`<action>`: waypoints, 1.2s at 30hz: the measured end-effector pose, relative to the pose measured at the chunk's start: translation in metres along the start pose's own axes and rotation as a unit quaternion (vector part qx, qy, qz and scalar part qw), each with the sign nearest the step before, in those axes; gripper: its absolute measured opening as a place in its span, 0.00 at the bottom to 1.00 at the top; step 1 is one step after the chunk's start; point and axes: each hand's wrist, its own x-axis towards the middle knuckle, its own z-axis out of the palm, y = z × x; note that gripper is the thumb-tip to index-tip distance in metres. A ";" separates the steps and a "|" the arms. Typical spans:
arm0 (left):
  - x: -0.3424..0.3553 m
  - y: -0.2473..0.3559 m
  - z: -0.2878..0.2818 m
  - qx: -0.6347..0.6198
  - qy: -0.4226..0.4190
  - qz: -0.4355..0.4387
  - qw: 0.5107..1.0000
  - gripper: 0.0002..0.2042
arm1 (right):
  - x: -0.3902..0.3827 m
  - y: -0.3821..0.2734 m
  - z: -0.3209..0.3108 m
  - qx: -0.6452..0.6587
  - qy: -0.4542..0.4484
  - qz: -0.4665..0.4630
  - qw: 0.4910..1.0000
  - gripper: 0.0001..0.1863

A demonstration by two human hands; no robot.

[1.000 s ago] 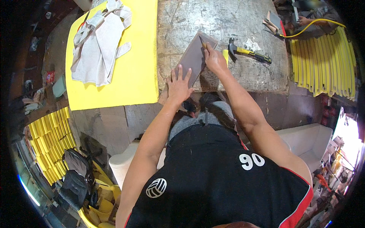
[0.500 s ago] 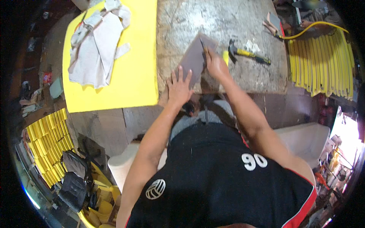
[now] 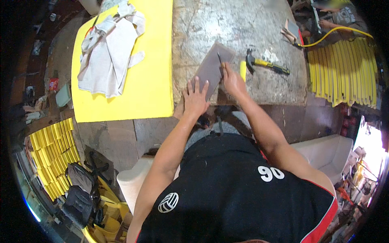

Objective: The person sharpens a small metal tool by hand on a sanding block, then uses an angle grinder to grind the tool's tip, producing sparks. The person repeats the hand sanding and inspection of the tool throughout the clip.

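Observation:
A grey-brown rectangular sheet (image 3: 208, 73) lies at a slant on the worn wooden table. My left hand (image 3: 196, 99) rests on its near left part, fingers spread and flat. In my right hand (image 3: 234, 82) is a thin, dark knife (image 3: 220, 59), its narrow blade pointing away from me over the sheet's right side. Whether the blade touches the sheet I cannot tell. Just right of that hand are a short yellow piece (image 3: 243, 70) and a claw hammer (image 3: 265, 63) with a yellow and black handle.
Light grey cloth pieces (image 3: 111, 60) lie on a yellow sheet (image 3: 150, 97) at the left. Yellow strips are stacked at the right (image 3: 342, 71) and lower left (image 3: 52, 154). A yellow hose (image 3: 340, 30) runs along the far right, near another person (image 3: 338, 20).
My right hand and the knife have drawn slightly nearer to me along the sheet. My left hand stays spread on it. The whole view has shifted a little.

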 end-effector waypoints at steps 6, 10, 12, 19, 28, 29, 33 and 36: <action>-0.001 -0.008 0.008 -0.002 0.033 0.004 0.999 0.45 | -0.022 -0.011 -0.002 0.000 -0.011 0.008 1.000 0.21; -0.009 -0.002 0.011 -0.019 0.016 0.016 1.000 0.45 | 0.014 -0.011 -0.007 -0.027 0.002 0.043 0.999 0.19; -0.004 0.001 0.005 -0.069 0.042 0.038 0.996 0.45 | 0.000 0.014 0.013 0.020 -0.046 0.055 0.997 0.21; -0.003 0.007 0.011 -0.052 0.026 0.039 0.998 0.46 | 0.002 0.011 -0.013 0.028 -0.044 0.053 0.997 0.24; 0.002 -0.002 0.023 -0.003 0.035 0.060 0.998 0.47 | -0.007 0.008 -0.015 0.043 -0.009 0.058 0.997 0.21; 0.000 -0.008 0.019 0.001 0.029 0.052 0.998 0.47 | -0.015 0.001 -0.012 0.060 0.013 0.029 0.998 0.21; 0.001 -0.013 0.013 -0.003 0.042 0.040 0.998 0.46 | -0.040 -0.011 -0.017 0.078 0.022 0.026 0.996 0.20; -0.010 -0.002 0.011 -0.029 0.020 0.040 0.999 0.46 | -0.005 0.006 -0.001 0.041 0.026 0.056 0.997 0.21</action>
